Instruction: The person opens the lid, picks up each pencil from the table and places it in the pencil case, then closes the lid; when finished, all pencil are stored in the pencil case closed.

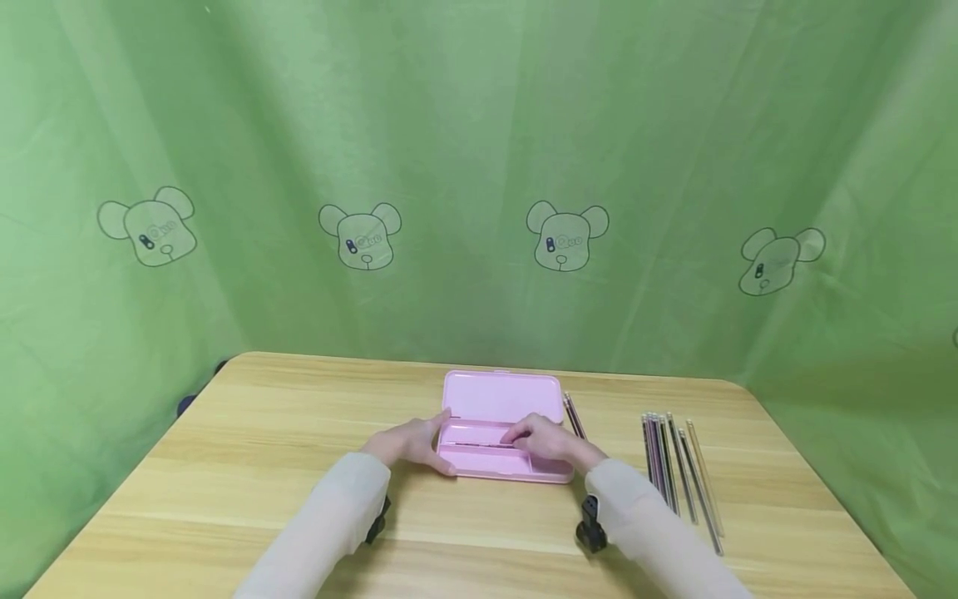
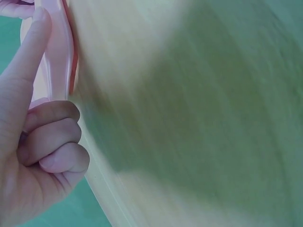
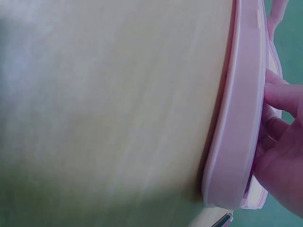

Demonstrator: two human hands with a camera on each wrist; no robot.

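Observation:
A pink pencil case (image 1: pixel 482 476) lies on the table with its lid (image 1: pixel 501 397) tipped back. My left hand (image 1: pixel 412 443) holds its left end, thumb at the front corner and a finger farther back. In the left wrist view, one digit of the left hand (image 2: pixel 28 118) stretches along the case while the other fingers curl. The right hand (image 1: pixel 545 438) reaches into the case, its fingertips pinching the right end of a thin dark pencil (image 1: pixel 479 445). The right wrist view shows the right hand (image 3: pixel 284 127) bent over the case wall (image 3: pixel 236 109), which hides the pencil.
Several pencils (image 1: pixel 659 457) lie side by side on the right of the wooden table (image 1: pixel 299 433). A couple more pencils (image 1: pixel 574 416) lie just right of the case. Behind the table hangs a green curtain (image 1: pixel 464 166) with bear outlines.

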